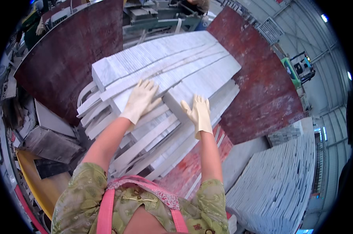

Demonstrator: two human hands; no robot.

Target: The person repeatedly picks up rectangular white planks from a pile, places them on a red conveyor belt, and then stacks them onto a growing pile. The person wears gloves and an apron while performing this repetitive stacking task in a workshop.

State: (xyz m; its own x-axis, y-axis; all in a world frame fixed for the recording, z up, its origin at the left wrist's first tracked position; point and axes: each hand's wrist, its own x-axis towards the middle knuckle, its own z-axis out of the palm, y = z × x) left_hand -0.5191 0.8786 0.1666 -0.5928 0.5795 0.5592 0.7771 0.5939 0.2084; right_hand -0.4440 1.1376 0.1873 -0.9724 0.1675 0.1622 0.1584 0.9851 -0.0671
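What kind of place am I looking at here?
Probably a stone-cutting workshop or factory: grey-white, marble-like slabs lie packed in rows, another tall stack stands at lower right, and a green vehicle, perhaps a forklift, shows before a ribbed wall.

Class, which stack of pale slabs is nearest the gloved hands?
The central stack, between the dark red boards, directly beneath the left hand and right hand; the lower-right stack stands apart from both.

An industrial stone workshop: stacked pale slabs (176, 58) at centre, a green vehicle (291, 72) and ribbed grey wall (324, 37) at upper right.
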